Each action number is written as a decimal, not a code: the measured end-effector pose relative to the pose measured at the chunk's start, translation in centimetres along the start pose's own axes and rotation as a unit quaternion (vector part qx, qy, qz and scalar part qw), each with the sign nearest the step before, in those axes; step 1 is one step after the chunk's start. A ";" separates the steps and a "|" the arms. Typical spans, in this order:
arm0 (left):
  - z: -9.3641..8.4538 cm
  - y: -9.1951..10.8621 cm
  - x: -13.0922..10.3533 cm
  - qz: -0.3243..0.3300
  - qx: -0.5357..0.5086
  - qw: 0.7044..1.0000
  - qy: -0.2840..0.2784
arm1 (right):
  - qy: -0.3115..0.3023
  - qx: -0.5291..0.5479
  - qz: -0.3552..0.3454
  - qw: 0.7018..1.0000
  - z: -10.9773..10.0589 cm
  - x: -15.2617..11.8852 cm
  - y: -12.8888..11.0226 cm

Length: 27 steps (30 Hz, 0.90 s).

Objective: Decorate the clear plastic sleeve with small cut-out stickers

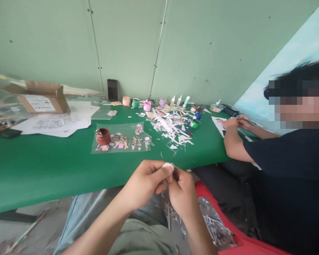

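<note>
My left hand (146, 180) is closed in front of the table edge, thumb and fingers pinching a small pale pink rounded piece (168, 165). Right beside it, my right hand (183, 189) is also closed, its fingertips meeting the left ones. A small dark bit shows at its fingers, too small to name. Beyond the hands, a clear plastic sheet (124, 127) lies on the table. On it are a reddish-brown paint jar (103, 138) and several small patterned cut-out pieces (119, 140).
White paper scraps (170, 124) pile up on the green table (55, 159), with paint jars (147, 106) and glue bottles (179, 101) behind. A phone (112, 90) leans on the wall. An open cardboard box (42, 99) stands on papers. A co-worker (287, 159) sits at right.
</note>
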<state>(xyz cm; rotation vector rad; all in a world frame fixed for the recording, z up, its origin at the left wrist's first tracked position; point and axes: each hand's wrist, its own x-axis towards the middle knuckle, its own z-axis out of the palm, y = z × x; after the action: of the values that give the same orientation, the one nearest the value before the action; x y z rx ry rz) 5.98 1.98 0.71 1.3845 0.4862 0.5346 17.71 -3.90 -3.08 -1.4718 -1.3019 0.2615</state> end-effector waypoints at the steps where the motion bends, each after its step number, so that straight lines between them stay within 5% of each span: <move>1: 0.0 -0.1 0.0 -0.003 -0.011 1.000 0.001 | -0.003 0.011 0.007 1.000 0.1 -0.1 0.0; 27: 0.2 0.3 -0.7 0.031 0.096 0.994 0.031 | 0.037 -0.091 -0.057 0.994 0.0 -0.3 0.2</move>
<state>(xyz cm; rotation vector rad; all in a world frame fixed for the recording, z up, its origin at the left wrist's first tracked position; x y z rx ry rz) 5.52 1.36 1.01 1.5740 0.5577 0.5942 17.73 -4.07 -3.38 -1.5367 -1.3725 0.0123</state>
